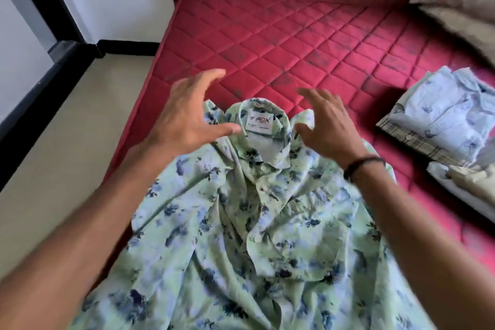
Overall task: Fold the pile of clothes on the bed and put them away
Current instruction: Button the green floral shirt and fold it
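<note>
Left hand and right hand spread, empty, either side of floral shirt collar, folded stack beyond right hand on bed

Even, soft daylight; my hands cast faint shadows on the shirt. Slight motion blur softens my forearms and the near fabric. Wide-angle distortion bends the mattress edges.
</note>
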The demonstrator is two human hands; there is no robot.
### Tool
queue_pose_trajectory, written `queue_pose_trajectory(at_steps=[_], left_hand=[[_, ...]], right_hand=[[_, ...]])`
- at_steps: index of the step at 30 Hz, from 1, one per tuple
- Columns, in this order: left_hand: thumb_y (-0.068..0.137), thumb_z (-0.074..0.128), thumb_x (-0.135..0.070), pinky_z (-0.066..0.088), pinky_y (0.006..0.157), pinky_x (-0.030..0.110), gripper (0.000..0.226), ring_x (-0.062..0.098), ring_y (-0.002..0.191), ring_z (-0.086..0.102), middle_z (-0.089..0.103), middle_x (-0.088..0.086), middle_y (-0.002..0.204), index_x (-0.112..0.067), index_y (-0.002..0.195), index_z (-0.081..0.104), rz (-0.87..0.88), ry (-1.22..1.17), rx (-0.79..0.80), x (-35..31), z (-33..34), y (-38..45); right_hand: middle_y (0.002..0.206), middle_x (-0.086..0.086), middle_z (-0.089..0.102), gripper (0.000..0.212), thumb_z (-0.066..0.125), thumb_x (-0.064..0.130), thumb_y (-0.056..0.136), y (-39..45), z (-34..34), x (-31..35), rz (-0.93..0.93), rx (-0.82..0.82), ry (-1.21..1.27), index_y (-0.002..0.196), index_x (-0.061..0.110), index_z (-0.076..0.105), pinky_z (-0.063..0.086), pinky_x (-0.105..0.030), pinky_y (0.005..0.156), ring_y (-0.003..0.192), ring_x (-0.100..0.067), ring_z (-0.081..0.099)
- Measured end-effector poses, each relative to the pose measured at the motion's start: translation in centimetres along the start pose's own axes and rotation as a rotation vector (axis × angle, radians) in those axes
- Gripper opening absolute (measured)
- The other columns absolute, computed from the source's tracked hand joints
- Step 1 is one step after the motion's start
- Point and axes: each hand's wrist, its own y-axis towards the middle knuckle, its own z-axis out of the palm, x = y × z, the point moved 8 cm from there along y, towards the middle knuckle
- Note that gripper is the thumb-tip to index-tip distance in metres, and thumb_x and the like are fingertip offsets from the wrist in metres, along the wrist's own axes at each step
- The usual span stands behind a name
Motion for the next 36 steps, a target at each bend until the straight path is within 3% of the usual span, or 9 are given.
queue_pose_trajectory(at_steps=[4, 7, 12, 16, 20, 23, 27, 31, 36], left_hand=[[0.056, 0.092, -0.063, 0.039, 0.114, 0.036, 0.125, 0.012, 0.128, 0.053, 0.058, -0.008, 0.139, -0.039, 0.16, 0.025, -0.127, 0.041, 0.529, 4.3, 3.7, 3.7], [0.072, 0.091, -0.047, 0.05, 0.078, 0.016, 0.07, -0.006, 0.08, 0.064, 0.069, -0.019, 0.091, -0.034, 0.135, 0.063, -0.089, 0.169, 0.509, 6.1, 1.6, 4.7], [0.073, 0.092, -0.034, 0.049, 0.07, 0.03, 0.02, 0.012, 0.081, 0.067, 0.073, -0.013, 0.084, -0.04, 0.082, 0.076, -0.087, 0.312, 0.399, 4.4, -8.9, 5.5], [0.073, 0.088, -0.01, 0.052, 0.067, 0.028, 0.028, 0.017, 0.08, 0.065, 0.069, -0.006, 0.083, -0.019, 0.096, 0.074, -0.073, 0.519, 0.441, -1.3, -17.9, 4.1], [0.065, 0.099, -0.035, 0.051, 0.1, 0.021, 0.093, -0.002, 0.121, 0.061, 0.065, -0.021, 0.133, -0.034, 0.143, 0.048, -0.096, 0.008, 0.659, -9.3, -20.1, -3.3], [0.065, 0.09, -0.049, 0.051, 0.099, 0.032, 0.083, 0.013, 0.117, 0.064, 0.068, -0.006, 0.129, -0.021, 0.137, 0.058, -0.003, -0.084, 0.198, -14.0, -21.9, -5.6], [0.075, 0.06, -0.038, 0.043, 0.062, 0.032, 0.031, 0.014, 0.066, 0.065, 0.067, -0.002, 0.067, -0.009, 0.077, 0.072, 0.029, -0.008, -0.37, -16.1, -28.4, -8.4], [0.084, 0.065, -0.02, 0.057, 0.075, 0.039, 0.019, 0.034, 0.089, 0.074, 0.078, 0.012, 0.085, -0.011, 0.09, 0.081, 0.085, -0.01, -0.764, -19.5, -39.7, -10.2], [0.094, 0.051, -0.017, 0.055, 0.08, 0.046, 0.025, 0.041, 0.098, 0.069, 0.075, 0.015, 0.103, -0.018, 0.113, 0.068, 0.277, 0.137, -1.042, -31.7, -50.7, -12.4]], right_hand=[[0.118, -0.001, 0.067, 0.048, 0.08, 0.025, 0.088, 4.4, 3.1, -3.5, -0.024, 0.464, -0.165, 0.134, 0.021, 0.065, 0.049, -0.036, 0.094, 0.121, -0.028, 0.061], [0.082, 0.004, 0.059, 0.012, 0.076, 0.022, 0.09, 4.8, -0.4, -4.8, 0.002, 0.348, -0.074, 0.1, 0.014, 0.076, 0.037, -0.026, 0.069, 0.091, -0.024, 0.065], [0.069, 0.005, 0.063, 0.024, 0.077, 0.034, 0.091, 4.3, -13.3, -2.7, 0.06, 0.098, 0.109, 0.071, 0.025, 0.066, 0.04, -0.028, 0.053, 0.064, -0.019, 0.059], [0.08, -0.005, 0.066, 0.023, 0.066, 0.033, 0.099, 2.8, -25.6, 3.9, -0.071, -0.128, 0.046, 0.087, 0.013, 0.062, 0.051, -0.041, 0.071, 0.078, -0.031, 0.061], [0.08, -0.006, 0.064, 0.022, 0.054, 0.035, 0.105, -2.0, -37.6, 14.0, -0.417, -0.334, -0.077, 0.098, 0.014, 0.05, 0.048, -0.041, 0.064, 0.071, -0.033, 0.06], [0.085, -0.011, 0.069, 0.031, 0.039, 0.046, 0.103, -6.7, -44.2, 20.6, -0.612, -0.397, -0.313, 0.115, 0.019, 0.05, 0.05, -0.041, 0.057, 0.067, -0.034, 0.064], [0.08, -0.008, 0.068, 0.057, 0.036, 0.076, 0.092, -11.2, -51.6, 22.1, -0.584, -0.49, -0.532, 0.12, 0.027, 0.045, 0.038, -0.031, 0.054, 0.064, -0.031, 0.061], [0.08, 0.0, 0.067, 0.072, 0.044, 0.086, 0.082, -15.5, -52.8, 18.9, -0.585, -0.432, -0.789, 0.125, 0.029, 0.049, 0.044, -0.034, 0.057, 0.064, -0.03, 0.063], [0.054, 0.011, 0.048, 0.039, 0.065, 0.054, 0.091, -16.4, -59.2, 16.5, -0.482, -0.518, -0.083, 0.073, 0.02, 0.059, 0.035, -0.028, 0.054, 0.047, -0.002, 0.045]])
